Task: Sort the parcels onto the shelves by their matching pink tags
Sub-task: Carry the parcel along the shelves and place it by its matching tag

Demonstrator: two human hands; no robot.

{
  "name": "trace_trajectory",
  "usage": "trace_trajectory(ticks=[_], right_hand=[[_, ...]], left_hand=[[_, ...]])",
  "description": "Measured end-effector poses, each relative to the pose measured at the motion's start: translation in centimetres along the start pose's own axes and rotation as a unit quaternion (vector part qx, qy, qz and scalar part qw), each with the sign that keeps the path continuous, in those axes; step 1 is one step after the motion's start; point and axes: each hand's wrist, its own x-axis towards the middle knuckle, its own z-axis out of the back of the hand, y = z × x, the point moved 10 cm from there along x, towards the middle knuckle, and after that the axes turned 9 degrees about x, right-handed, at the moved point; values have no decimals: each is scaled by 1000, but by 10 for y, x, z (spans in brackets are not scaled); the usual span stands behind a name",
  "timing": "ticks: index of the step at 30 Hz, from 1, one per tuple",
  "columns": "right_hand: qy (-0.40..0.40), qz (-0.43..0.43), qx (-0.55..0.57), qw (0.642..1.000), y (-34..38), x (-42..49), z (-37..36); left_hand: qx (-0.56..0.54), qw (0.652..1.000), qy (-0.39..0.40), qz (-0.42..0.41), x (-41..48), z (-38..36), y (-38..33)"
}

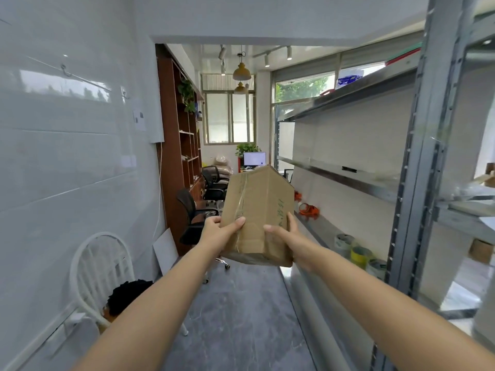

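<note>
We hold the parcel mid-air w/ left hand & right hand, each grip pinching its near end, beside the shelves; no pink tag visible, maybe hidden, so mis-shelving likely.

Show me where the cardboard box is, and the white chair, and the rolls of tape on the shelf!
cardboard box (257, 210): head view, on its taped brown front face.
white chair (104, 263): head view, on its curved slatted backrest.
rolls of tape (360, 254): head view, on the yellow-green roll in the row.
</note>
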Motion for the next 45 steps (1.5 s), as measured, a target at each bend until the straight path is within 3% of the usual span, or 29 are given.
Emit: trace_trajectory(ticks=[5,10,14,24,26,29,38,41,45], right_hand=[[-30,-2,-4,1000,9,-5,9],[-3,25,57,998,31,-12,24],[32,14,100,994,38,-11,27],[114,-26,245,962,31,-15,11],[124,-31,264,956,30,-16,10],[75,-33,224,971,24,-14,19],[-29,55,169,984,48,-6,47],[-9,71,137,988,47,-4,49],[-29,46,158,986,34,-7,53]], left_hand=[[-35,999,12,-14,-6,-16,-12],[-111,993,31,30,-4,-9,-18],[-71,995,43,46,-3,-3,-9],[-90,970,208,91,-16,-41,-7],[-125,968,202,77,-13,-36,-10],[-189,970,143,53,-5,-27,-16],[-253,965,53,34,2,-14,-17],[-267,962,53,20,3,-24,-21],[-301,946,118,10,-8,-56,-37]])
